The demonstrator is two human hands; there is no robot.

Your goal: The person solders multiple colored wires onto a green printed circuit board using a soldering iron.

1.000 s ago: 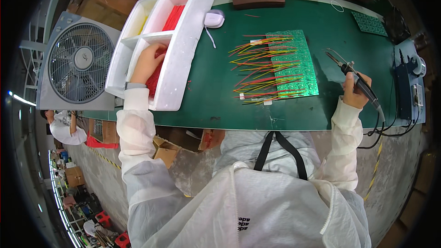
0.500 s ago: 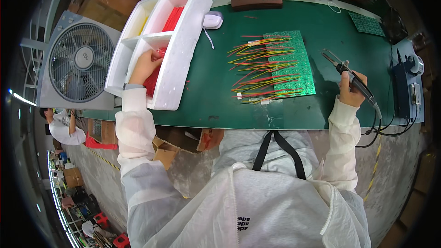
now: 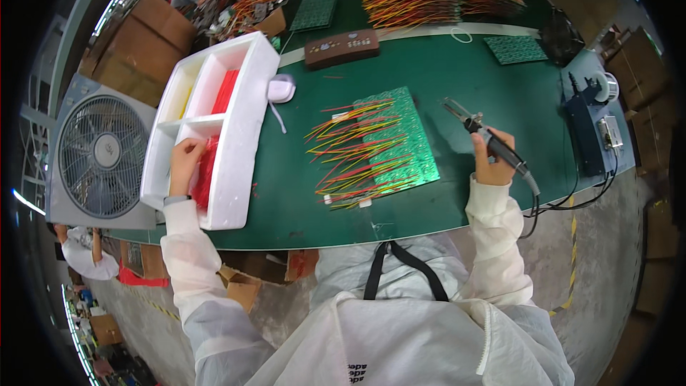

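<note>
Soft shadows mark the bright green table [image 3: 282, 196] (the fisheye rim curves into black).

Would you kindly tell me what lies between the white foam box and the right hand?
In the head view: a green circuit board, red and yellow wires, and tiny red scraps.

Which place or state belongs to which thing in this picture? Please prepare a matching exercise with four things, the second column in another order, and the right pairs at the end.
Things:
1. grey square fan with round grille
2. black-handled soldering tool
3. rectangular green circuit board
4. small rounded white case with strap

Places or states:
A. partly covered by thin red and yellow wires
B. beside the right side of the white foam box
C. left of the foam box
D. held in the right hand

Right pairs: 1-C, 2-D, 3-A, 4-B
</note>
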